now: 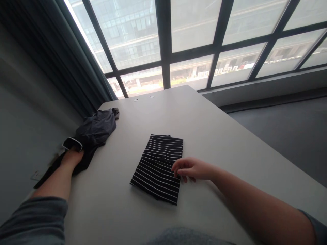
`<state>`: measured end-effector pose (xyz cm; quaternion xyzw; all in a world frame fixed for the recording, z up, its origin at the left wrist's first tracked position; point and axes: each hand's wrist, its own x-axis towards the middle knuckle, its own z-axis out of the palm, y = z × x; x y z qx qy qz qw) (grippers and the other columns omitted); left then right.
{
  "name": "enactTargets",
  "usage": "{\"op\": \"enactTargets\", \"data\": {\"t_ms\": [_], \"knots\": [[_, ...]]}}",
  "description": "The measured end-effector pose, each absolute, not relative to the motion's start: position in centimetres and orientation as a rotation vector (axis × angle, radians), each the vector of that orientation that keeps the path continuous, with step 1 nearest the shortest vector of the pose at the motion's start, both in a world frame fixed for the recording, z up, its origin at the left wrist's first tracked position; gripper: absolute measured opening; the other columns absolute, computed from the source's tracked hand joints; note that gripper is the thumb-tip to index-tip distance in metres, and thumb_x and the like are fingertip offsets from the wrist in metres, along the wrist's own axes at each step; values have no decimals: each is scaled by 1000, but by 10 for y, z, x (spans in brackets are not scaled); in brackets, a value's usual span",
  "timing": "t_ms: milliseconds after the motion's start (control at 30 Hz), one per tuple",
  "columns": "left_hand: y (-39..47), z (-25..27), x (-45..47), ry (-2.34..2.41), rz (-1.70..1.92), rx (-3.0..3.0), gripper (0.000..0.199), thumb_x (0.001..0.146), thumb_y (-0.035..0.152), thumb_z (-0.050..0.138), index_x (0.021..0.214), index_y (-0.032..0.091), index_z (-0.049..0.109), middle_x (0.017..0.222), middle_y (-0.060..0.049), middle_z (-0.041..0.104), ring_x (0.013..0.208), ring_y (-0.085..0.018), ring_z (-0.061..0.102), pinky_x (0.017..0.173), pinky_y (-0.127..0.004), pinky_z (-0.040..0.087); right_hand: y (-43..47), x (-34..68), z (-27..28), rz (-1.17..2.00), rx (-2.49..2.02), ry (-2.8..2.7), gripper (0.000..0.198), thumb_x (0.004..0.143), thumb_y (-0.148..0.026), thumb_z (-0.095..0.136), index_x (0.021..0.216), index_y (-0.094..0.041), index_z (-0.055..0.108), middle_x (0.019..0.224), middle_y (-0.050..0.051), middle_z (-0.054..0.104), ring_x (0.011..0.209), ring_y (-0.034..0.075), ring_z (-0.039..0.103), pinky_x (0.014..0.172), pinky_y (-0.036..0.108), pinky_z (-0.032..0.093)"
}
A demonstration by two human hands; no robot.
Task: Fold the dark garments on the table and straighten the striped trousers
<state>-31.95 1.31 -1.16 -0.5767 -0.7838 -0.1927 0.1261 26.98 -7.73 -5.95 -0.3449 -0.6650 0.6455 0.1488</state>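
Note:
A folded black cloth with thin white stripes [160, 166] lies flat near the middle of the white table [209, 136]. My right hand [187, 168] is at its right edge, fingers loosely bent and apart, with nothing held; whether the fingertips touch the cloth I cannot tell. At the table's left side, my left hand [73, 156] grips a black garment with white trim [87, 140], its fingers partly hidden by the fabric. A crumpled dark grey garment [98, 124] lies just beyond that hand, against the black one.
Dark curtains [63, 51] and a grey wall [22, 112] border the table's left side. Large framed windows [166, 41] rise beyond its far edge. Two small round fittings [151, 97] sit near that edge. Grey floor [286, 126] shows at right.

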Motion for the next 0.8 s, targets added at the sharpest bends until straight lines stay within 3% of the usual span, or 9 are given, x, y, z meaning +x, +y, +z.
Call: {"op": "enactTargets", "data": {"t_ms": [67,133,233,333,400,533,600,700,800], "knots": [[-4,-37,-320,-2327,-578,-1564,10,74,27,63,78,19,59,67,-6,63,75,-33,66,73,-46,56,-79,268,-55,1484,-1065,-2054,30,94,-43,67,109,-18,73,95,6,74,73,13,65,56,22,50],[-21,-57,-315,-2330,-605,-1480,23,80,28,57,98,15,62,101,-18,70,104,-39,66,87,-54,55,-84,264,-51,1146,-988,-2230,22,92,-38,70,103,-20,76,96,7,73,86,17,66,74,29,55],[-46,-72,-287,-2131,-763,-1490,42,88,34,53,120,8,58,136,-30,58,136,-43,50,109,-61,43,-98,254,-49,861,-738,-2516,38,83,-40,83,117,-25,75,121,9,70,116,26,62,103,42,50],[-68,-73,-229,-1904,-916,-1979,44,95,45,50,123,12,60,126,-22,65,125,-37,61,108,-56,47,-113,241,-54,682,-641,-2754,68,76,-45,89,137,-30,66,145,12,58,136,35,50,119,58,33],[-80,-72,-177,-1775,-775,-2640,47,97,54,54,130,21,61,128,-14,68,120,-30,65,106,-48,52,-118,234,-60,594,-688,-2811,72,79,-42,86,145,-30,60,152,14,52,139,38,48,120,65,27],[-93,-69,-90,-1496,-327,-3064,81,72,52,87,145,33,59,151,-13,55,135,-38,55,112,-51,46,-106,235,-71,506,-769,-2707,58,81,-18,74,138,-24,65,146,16,56,132,34,53,115,57,38],[-95,-68,-68,-1512,-429,-3030,62,80,41,82,139,31,64,143,-13,61,128,-35,60,109,-50,48,-95,240,-75,520,-808,-2584,48,81,-12,67,128,-21,71,135,15,64,123,31,58,108,48,46],[-97,-64,-59,-1596,-738,-2964,21,95,30,62,112,25,73,114,-9,73,105,-26,69,98,-41,52,-83,248,-77,597,-935,-2399,40,82,-9,60,118,-20,73,121,12,71,110,26,64,98,39,51],[-100,-61,-54,-1857,-1103,-2821,15,96,35,60,101,24,68,98,-3,72,90,-22,68,85,-35,53,-80,252,-74,766,-1060,-2198,29,85,-13,56,108,-20,73,103,6,74,94,20,65,87,32,50]]}}
